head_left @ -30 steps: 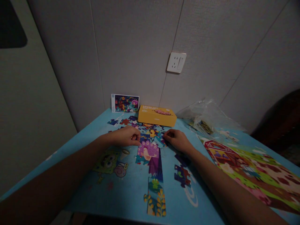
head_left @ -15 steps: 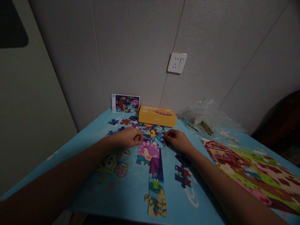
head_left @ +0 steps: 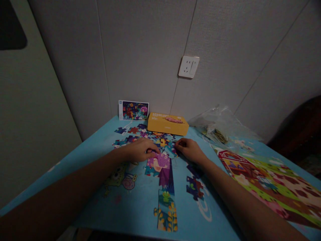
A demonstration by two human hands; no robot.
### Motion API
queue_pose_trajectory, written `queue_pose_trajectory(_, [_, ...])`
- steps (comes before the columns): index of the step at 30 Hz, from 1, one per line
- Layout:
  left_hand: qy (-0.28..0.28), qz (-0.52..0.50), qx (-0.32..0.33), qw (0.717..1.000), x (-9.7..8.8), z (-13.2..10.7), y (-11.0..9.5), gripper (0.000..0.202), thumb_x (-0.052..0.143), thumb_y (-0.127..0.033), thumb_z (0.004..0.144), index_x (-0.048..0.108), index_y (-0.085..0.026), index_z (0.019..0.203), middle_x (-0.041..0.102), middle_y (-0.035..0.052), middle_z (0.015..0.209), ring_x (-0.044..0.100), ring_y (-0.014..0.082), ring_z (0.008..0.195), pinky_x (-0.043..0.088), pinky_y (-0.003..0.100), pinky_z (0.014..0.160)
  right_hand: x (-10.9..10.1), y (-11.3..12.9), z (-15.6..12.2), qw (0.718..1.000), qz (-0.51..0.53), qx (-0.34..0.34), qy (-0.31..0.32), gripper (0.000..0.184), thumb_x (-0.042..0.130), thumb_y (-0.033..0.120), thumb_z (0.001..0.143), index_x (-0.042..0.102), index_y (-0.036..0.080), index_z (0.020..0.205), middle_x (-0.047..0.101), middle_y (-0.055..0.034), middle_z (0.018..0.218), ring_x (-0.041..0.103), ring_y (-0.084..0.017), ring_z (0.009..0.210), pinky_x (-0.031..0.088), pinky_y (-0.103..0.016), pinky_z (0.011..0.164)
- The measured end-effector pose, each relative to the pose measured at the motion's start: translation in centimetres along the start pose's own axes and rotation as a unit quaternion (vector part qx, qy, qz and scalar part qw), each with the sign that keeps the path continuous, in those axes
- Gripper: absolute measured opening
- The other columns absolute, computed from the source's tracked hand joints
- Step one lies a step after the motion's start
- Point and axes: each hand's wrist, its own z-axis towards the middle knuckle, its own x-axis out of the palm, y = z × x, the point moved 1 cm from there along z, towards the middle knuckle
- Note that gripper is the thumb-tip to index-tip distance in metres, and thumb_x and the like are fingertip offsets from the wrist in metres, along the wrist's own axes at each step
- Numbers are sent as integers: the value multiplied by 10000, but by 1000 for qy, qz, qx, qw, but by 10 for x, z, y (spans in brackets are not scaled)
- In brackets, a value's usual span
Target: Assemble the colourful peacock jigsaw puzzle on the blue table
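My left hand [head_left: 144, 149] reaches in over the upper left of the joined puzzle strip [head_left: 164, 174], thumb and fingers apart, fingertips at its purple top edge. The strip shows a pink-and-purple creature, a green frog and yellow leaves. Across from it, my right hand [head_left: 190, 149] is closed, its thumb and fingertips pinched on a puzzle piece [head_left: 174, 152] at the right edge of the loose pile [head_left: 163, 143]. Part of that piece is hidden by the fingers. Below my right wrist lies a small joined cluster [head_left: 194, 188] of dark blue and red-brown pieces.
A yellow box [head_left: 168, 124] stands against the wall behind the pile, beside a propped picture card [head_left: 133, 111]. Further right are a clear plastic bag [head_left: 217, 127] with pieces in it and a farm-scene puzzle [head_left: 271, 184]. More loose pieces [head_left: 121, 130] lie at the back left.
My left hand has shifted slightly right and its curled fingers have spread out over the strip's top. My right hand stays nearly in place.
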Motion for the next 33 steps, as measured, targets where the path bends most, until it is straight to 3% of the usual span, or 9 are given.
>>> queue_pose_trajectory(19, [37, 42, -6, 998, -5, -3, -5, 317, 516, -332, 884, 651, -254, 1160, 677, 57, 965, 597, 188, 883, 408, 271, 781, -1, 0, 0, 1000, -3, 0, 2, 151, 556, 279, 785, 662, 172, 781, 680, -20, 708, 569, -130, 609, 350, -228, 558])
queue_pose_trajectory(33, [28, 25, -23, 999, -3, -2, -3, 317, 527, -310, 861, 656, -244, 1143, 653, 45, 870, 588, 184, 821, 402, 276, 756, 1, -2, 1, 1000, 3, -5, -3, 152, 554, 285, 782, 658, 175, 789, 688, -30, 725, 591, -141, 636, 379, -225, 575])
